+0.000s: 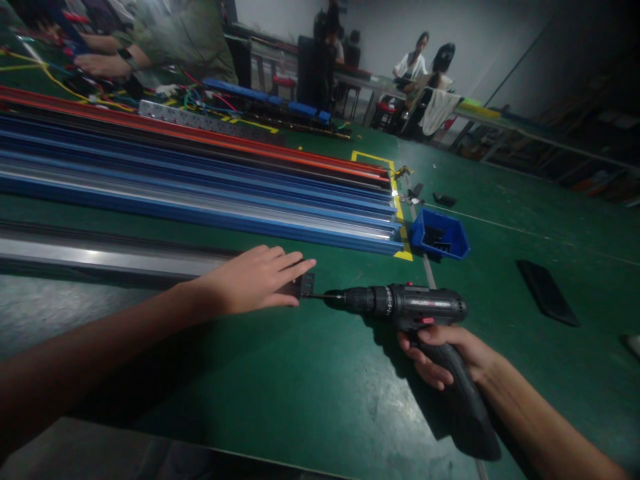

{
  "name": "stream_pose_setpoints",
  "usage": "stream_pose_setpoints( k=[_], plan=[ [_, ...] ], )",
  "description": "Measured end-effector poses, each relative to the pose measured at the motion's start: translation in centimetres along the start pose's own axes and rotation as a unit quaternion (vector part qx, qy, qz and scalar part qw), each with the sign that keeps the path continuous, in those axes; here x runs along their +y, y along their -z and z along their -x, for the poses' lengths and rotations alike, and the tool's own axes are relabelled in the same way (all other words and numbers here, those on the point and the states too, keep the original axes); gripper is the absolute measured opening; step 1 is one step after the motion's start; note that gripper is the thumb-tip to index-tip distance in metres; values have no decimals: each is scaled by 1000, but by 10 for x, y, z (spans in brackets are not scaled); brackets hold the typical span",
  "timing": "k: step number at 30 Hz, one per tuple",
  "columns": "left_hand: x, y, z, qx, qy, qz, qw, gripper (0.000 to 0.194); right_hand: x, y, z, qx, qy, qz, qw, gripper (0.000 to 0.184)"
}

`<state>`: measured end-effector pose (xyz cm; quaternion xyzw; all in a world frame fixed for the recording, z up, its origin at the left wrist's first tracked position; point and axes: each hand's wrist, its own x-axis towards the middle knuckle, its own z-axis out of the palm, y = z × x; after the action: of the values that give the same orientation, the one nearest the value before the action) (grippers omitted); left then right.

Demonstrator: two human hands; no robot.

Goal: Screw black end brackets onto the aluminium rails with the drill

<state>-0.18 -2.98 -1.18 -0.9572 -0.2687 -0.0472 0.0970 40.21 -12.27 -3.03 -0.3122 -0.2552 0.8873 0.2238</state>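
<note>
A long grey metal profile (100,257) lies across the table from the left, with a black end piece (307,283) at its right end. Over that end lies my left hand (255,280), fingers extended on top and thumb along the near side, holding it. My right hand (445,353) is wrapped round the handle of a black cordless drill (425,305). The drill points left, and its thin bit (320,296) reaches the black end piece. Whether a screw sits at the bit's tip is too small to tell.
Behind the profile lie several blue profiles (250,207) and an orange one (225,137). A blue bin (443,233) with dark parts stands right of them. A black flat object (547,292) lies farther right. A co-worker's hand (103,65) is at wiring, back left; other people sit behind.
</note>
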Motion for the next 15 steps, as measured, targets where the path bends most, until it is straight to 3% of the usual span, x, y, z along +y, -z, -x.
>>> stream_pose_setpoints(
  k=[15],
  plan=[
    [1, 2, -2, -12, 5, 4, 1000, 72, 1, 1, 0, 16, 6, 3, 1000, 25]
  ],
)
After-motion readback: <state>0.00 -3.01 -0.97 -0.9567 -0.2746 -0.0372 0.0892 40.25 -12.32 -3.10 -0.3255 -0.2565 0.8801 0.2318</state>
